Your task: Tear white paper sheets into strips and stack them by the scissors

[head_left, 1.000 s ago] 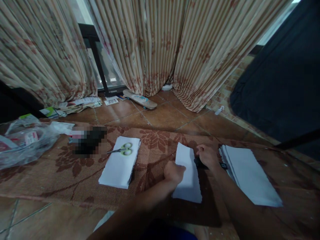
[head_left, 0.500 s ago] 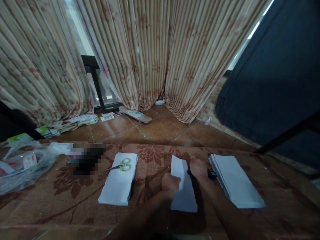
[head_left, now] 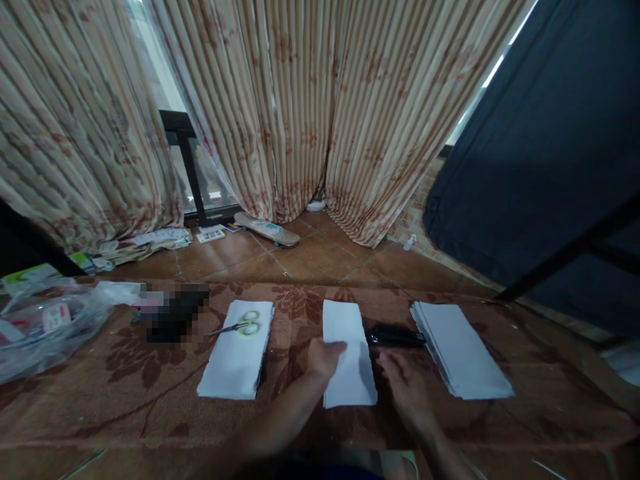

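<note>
My left hand [head_left: 325,357] is closed on the left edge of a narrow white paper sheaf [head_left: 350,380], thumb on top and fingers hidden beneath. To the right of that sheaf lies a glossy black stapler [head_left: 395,335], its far end near another stack. My right hand [head_left: 403,380] is just below the stapler, empty, with fingers apart. A thick stack of white paper strips [head_left: 465,353] rests further right. On the left, a second stack of paper [head_left: 233,367] carries scissors with pale green handles [head_left: 249,323].
A brown patterned cloth [head_left: 295,320] lies under everything. At the far left is a clear plastic bag [head_left: 55,327], near a blurred-out dark item [head_left: 177,320]. Beyond the cloth's far edge are a skateboard [head_left: 267,230] on floor tiles and long striped curtains [head_left: 300,100].
My right hand has let go of the stapler and drawn back toward me, opening. The paper under my left hand now lies flatter and apart from the stapler.
</note>
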Demonstrator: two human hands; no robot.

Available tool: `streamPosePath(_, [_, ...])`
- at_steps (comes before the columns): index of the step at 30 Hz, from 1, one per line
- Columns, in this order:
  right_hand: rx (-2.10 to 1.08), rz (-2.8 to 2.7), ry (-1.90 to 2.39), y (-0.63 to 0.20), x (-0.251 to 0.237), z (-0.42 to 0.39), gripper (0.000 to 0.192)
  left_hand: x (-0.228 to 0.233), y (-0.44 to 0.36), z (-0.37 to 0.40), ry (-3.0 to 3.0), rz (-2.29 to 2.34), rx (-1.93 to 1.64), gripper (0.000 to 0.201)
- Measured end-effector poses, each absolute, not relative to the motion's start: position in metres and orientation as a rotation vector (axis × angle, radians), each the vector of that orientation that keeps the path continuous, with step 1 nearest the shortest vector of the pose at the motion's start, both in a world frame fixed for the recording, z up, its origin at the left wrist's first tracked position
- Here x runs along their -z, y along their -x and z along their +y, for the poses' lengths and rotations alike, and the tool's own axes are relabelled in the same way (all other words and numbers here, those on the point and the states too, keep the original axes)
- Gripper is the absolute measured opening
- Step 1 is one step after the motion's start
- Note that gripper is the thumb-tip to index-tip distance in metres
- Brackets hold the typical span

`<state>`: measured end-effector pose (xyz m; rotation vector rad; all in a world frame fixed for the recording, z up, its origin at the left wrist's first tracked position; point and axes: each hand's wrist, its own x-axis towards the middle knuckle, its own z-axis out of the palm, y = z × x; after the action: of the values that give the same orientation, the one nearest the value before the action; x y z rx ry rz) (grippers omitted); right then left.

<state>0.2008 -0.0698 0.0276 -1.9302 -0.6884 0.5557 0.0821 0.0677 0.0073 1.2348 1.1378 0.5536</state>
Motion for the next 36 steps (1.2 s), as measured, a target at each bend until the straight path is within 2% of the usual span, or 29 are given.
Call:
streamPosePath(4, [-0.833, -0.774, 1.829, -0.176, -0.023, -0.071, 0.051, -0.013, -0.072, 0.07, -1.152, 1.069, -0.597, 0.023])
streamPosePath(12, [-0.999, -0.519, 1.549, -0.181, -0.012, -0.056, 0.051, -0.03, -0.053, 0.058, -1.038, 0.865, -0.535, 0.048])
streamPosePath(16, [-1.003, -0.5, 1.519, -0.185, -0.011, -0.051, 0.048, -0.024, -0.05, 0.044, -1.067, 0.808, -0.477, 0.039])
streamPosePath(21, [-0.722, -0.709, 1.873, -0.204, -0.021, -0.052, 0.043, -0.01, -0.066, 0.048, -1.192, 0.911, -0.465, 0.02])
streamPosePath(25, [-0.433, -0.695, 2.087, -0.23, -0.033, -0.054, 0.043, -0.003, -0.081, 0.061, -1.298, 0.975, -0.442, 0.02])
streamPosePath(31, [-0.077, -0.794, 2.096, -0.269, -0.05, -0.031, 0.041, -0.007, -0.097, 0.077, -1.5, 1.073, -0.394, 0.02])
streamPosePath(36, [0.019, -0.938, 2.235, -0.292, -0.055, 0.008, 0.034, -0.012, -0.107, 0.085, -1.657, 1.123, -0.34, 0.017])
